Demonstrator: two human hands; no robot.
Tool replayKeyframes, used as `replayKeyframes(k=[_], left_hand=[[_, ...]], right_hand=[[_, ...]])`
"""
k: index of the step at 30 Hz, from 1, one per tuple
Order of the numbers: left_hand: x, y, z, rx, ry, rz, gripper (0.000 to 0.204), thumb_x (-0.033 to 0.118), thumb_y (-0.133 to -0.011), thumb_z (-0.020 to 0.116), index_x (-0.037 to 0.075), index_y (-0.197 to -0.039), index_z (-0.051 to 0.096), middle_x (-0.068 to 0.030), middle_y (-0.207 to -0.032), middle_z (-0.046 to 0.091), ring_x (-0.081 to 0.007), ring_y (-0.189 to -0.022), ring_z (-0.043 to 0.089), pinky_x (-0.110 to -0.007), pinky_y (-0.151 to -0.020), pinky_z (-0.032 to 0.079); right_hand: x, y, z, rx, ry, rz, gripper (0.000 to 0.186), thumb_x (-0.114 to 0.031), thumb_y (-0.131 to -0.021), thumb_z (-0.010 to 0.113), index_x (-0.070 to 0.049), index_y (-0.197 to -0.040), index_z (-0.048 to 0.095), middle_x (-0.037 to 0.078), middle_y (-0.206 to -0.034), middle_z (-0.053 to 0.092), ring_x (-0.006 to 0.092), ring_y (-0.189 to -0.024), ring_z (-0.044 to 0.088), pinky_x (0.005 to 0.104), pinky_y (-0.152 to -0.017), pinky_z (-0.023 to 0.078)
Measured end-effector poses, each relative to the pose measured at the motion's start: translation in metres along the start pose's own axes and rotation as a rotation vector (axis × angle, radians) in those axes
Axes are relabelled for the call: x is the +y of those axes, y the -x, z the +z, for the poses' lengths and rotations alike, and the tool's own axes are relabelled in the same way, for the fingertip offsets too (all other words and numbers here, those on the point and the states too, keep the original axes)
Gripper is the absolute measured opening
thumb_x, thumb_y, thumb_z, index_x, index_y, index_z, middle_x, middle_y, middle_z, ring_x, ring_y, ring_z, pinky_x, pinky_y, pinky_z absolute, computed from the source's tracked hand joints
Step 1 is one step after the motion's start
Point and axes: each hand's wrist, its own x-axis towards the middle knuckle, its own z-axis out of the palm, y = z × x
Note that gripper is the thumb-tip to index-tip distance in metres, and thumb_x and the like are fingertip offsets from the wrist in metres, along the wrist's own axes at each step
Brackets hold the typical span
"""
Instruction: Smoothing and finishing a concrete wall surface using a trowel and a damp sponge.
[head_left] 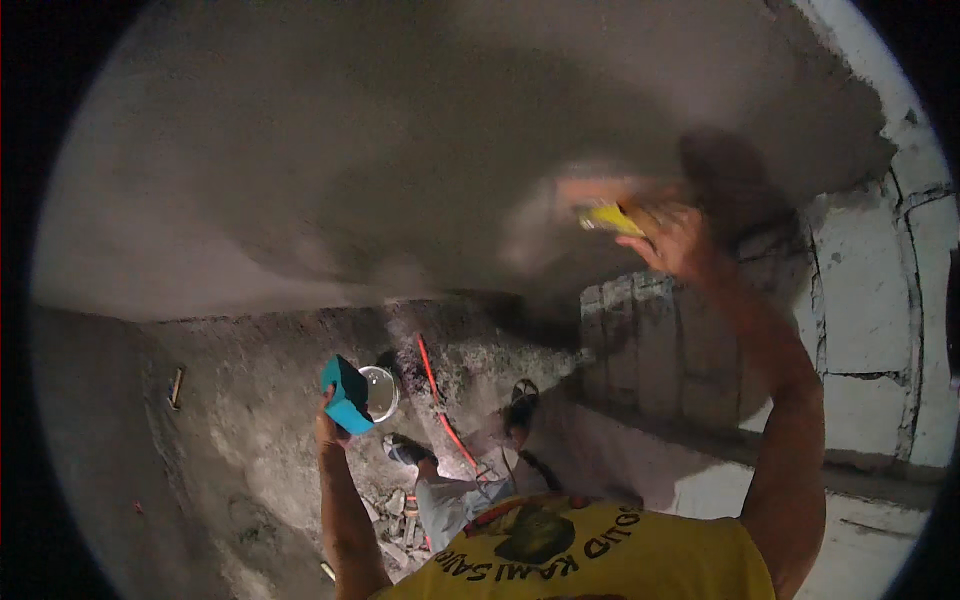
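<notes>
My right hand (672, 238) is raised to the wall and closed around the yellow handle of a plastering float (606, 217). The float is smeared by motion, and its pale orange face lies against or very near the wet grey plaster (400, 150). Low on the left, my left hand (328, 418) grips a teal box-shaped thing (346, 396); whether it is a scoop or a solid block, I cannot tell. Just right of it in the picture, a round white bucket (379, 394) stands on the floor, partly hidden behind the teal thing.
An orange hose (440, 405) runs along the floor by my feet. Rubble (400, 520) lies beside my legs. A small wooden-handled tool (177, 388) is at the far left. To the right, bare pale blocks (865, 330) border the plaster, above a ledge (700, 450).
</notes>
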Motion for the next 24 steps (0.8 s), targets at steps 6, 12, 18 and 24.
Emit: replayKeyframes(k=[6,12,18,24], left_hand=[[0.002,0.011,0.026,0.051,0.017,0.015,0.064,0.042,-0.086,0.067,0.007,-0.136,0.047,-0.0138,-0.12,0.061,-0.0317,-0.105,0.061,-0.05,-0.088,0.053],[0.001,0.011,-0.004,0.022,-0.186,0.023,0.072,0.033,-0.084,0.072,0.007,-0.143,0.039,-0.0131,-0.124,0.058,-0.0286,-0.104,0.062,-0.044,-0.084,0.054],[-0.005,-0.026,-0.082,0.008,-0.334,-0.054,0.077,0.024,-0.081,0.072,0.006,-0.146,0.034,-0.0117,-0.132,0.053,-0.0236,-0.114,0.055,-0.036,-0.087,0.05],[-0.055,-0.122,-0.158,0.024,-0.59,0.01,0.077,0.025,-0.078,0.074,0.007,-0.145,0.039,-0.014,-0.139,0.049,-0.0264,-0.123,0.051,-0.036,-0.094,0.048]], right_hand=[[-0.103,-0.081,0.088,0.036,-0.049,0.122,0.049,-0.041,-0.087,0.067,-0.008,-0.122,0.059,0.011,-0.101,0.069,0.026,-0.086,0.069,0.0392,-0.075,0.055],[-0.198,-0.031,0.198,-0.474,-0.477,0.348,0.05,-0.045,-0.095,0.053,-0.014,-0.134,0.049,0.016,-0.114,0.064,0.0394,-0.106,0.059,0.0511,-0.093,0.043],[-0.281,0.065,0.293,-1.138,-0.852,0.604,0.06,-0.049,-0.095,0.05,-0.018,-0.145,0.04,0.018,-0.142,0.046,0.0397,-0.131,0.04,0.05,-0.11,0.031],[-0.371,0.15,0.434,-0.991,-0.591,0.584,0.055,-0.043,-0.094,0.053,-0.012,-0.139,0.048,0.023,-0.134,0.052,0.0389,-0.127,0.047,0.0464,-0.106,0.038]])
